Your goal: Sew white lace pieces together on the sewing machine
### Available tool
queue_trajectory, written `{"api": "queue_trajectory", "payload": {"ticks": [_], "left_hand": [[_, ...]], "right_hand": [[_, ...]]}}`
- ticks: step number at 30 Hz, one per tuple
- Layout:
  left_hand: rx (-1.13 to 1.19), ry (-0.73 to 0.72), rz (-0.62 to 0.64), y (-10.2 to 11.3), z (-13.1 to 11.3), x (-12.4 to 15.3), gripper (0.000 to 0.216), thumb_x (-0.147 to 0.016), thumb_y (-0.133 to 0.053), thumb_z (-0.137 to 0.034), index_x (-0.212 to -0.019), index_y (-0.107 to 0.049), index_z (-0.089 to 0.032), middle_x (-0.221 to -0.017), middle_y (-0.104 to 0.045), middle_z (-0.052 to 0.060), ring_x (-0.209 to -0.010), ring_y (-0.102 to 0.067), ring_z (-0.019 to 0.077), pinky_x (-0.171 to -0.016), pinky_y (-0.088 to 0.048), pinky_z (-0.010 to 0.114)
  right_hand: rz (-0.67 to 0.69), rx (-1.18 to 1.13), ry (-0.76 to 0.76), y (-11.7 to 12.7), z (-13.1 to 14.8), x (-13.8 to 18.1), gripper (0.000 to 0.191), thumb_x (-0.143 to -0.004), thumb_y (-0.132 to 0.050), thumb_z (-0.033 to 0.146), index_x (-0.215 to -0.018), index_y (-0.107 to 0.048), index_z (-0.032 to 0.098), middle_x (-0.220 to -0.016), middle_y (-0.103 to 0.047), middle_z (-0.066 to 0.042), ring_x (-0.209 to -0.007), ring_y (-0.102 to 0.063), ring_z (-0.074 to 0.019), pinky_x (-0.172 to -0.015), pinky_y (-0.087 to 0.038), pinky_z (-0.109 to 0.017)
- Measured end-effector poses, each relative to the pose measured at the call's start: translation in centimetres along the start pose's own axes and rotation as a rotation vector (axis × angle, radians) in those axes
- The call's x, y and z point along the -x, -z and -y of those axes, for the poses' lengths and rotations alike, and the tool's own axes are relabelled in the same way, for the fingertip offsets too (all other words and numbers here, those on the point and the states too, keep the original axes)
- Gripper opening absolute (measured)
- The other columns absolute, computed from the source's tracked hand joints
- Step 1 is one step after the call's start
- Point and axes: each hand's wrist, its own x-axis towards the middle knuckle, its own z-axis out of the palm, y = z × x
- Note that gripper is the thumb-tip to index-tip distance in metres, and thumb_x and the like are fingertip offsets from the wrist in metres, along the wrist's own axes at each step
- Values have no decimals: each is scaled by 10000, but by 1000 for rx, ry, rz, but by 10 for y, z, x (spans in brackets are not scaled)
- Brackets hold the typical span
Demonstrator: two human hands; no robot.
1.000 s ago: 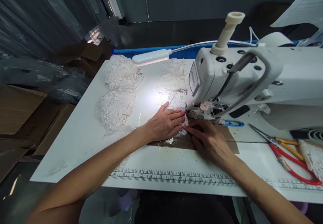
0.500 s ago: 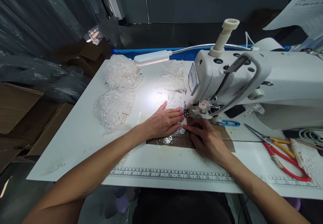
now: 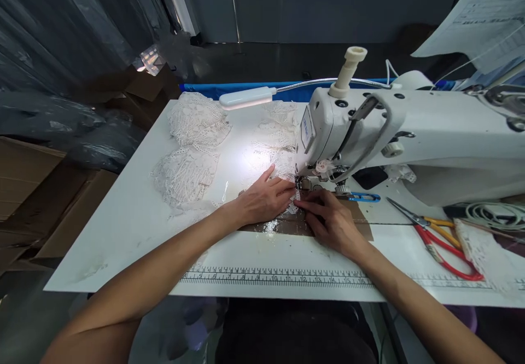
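Observation:
White lace (image 3: pixel 292 207) lies under the presser foot area of a white sewing machine (image 3: pixel 324 123). My left hand (image 3: pixel 264 200) rests flat on this lace, left of the needle, with its fingers stretched toward the presser foot. At the lace's near edge, my right hand (image 3: pixel 332 219) has its index fingertip on the fabric, its other fingers curled; the exact grip is partly hidden. More lace (image 3: pixel 279 134) runs behind the foot. Beneath both hands is a shiny brown sheet (image 3: pixel 287 226) on the white table (image 3: pixel 135 232).
Two lace heaps (image 3: pixel 186 172) sit at left. A lamp (image 3: pixel 248 98) lights the work. Red-handled scissors (image 3: pixel 447 254), a yellow-handled tool (image 3: pixel 445 232) and a blue thread snipper (image 3: pixel 363 197) lie right. A printed ruler (image 3: pixel 287 279) follows the front edge. Cardboard boxes (image 3: pixel 74 205) stand left.
The view has shifted slightly, so the machine and scissors appear farther left. Both hands keep nearly the same pose at the lace, and a little less lace shows between them.

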Motion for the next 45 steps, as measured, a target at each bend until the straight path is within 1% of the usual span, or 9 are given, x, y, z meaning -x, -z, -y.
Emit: {"api": "queue_trajectory", "payload": {"ticks": [4, 12, 17, 24, 27, 30, 35, 41, 45], "left_hand": [[82, 34, 10, 4, 2, 1, 245, -969, -430, -236, -1135, -586, -146, -1174, -622, 102, -1010, -621, 199, -1063, -362, 589], [150, 86, 111, 7, 5, -1, 300, -981, -404, -273, -1212, -551, -152, -1257, -576, 112, -1047, -605, 226, -1075, -275, 652], [108, 122, 125, 9, 4, -6, 320, -987, -380, -275, -1222, -546, -135, -1231, -577, 123, -1032, -602, 222, -1071, -291, 616], [7, 240, 143, 4, -7, -12, 323, -985, -370, -266, -1210, -548, -117, -1196, -575, 133, -996, -590, 231, -1007, -374, 543], [-12, 276, 98, -1, -12, -11, 316, -984, -381, -271, -1210, -537, -116, -1195, -568, 136, -1028, -576, 239, -1029, -354, 556], [-14, 281, 5, -1, -12, -9, 323, -972, -422, -288, -1219, -514, -101, -1211, -550, 165, -1059, -558, 260, -985, -405, 537], [12, 250, -126, 14, 1, -7, 240, -956, -475, -278, -1110, -546, -109, -1117, -596, 149, -952, -582, 238, -765, -513, 412], [190, 58, -43, 16, 8, -10, 159, -952, -462, -169, -972, -610, -116, -998, -645, 111, -909, -613, 180, -772, -548, 346], [309, 32, 19, 9, 10, -14, 177, -945, -478, -177, -997, -635, -116, -1004, -651, 114, -941, -627, 180, -810, -555, 340]], "right_hand": [[12, -18, -22, 0, 0, 0, 350, -856, -506, 173, -1148, -681, 256, -1084, -600, -93, -971, -575, -234, -821, -541, -427], [15, 48, -62, 2, 5, -5, 365, -880, -464, 167, -1172, -673, 233, -1040, -607, -113, -924, -583, -238, -730, -546, -394], [43, 193, -60, 2, 6, -11, 369, -905, -431, 204, -1191, -661, 232, -1025, -599, -132, -866, -594, -244, -595, -515, -336], [75, 302, -62, 3, 6, -17, 371, -908, -426, 197, -1209, -642, 207, -1067, -602, -154, -860, -606, -255, -614, -501, -325], [40, 191, -69, 5, 1, -14, 366, -916, -423, 225, -1213, -635, 214, -1129, -575, -149, -899, -610, -254, -673, -513, -343], [-27, -54, -146, 10, -8, -10, 330, -912, -443, 256, -1176, -639, 223, -1142, -560, -118, -888, -614, -209, -730, -511, -329], [-168, -235, -358, 22, -19, -10, 196, -869, -493, 309, -923, -637, 189, -874, -593, -62, -704, -568, -179, -604, -463, -294], [33, -169, -403, 32, -17, -17, 250, -857, -474, 307, -1001, -637, 184, -782, -623, -51, -682, -574, -200, -613, -442, -311], [171, -95, -376, 36, -17, -23, 290, -861, -460, 284, -1062, -646, 189, -849, -671, -70, -747, -616, -221, -656, -458, -326]]}}
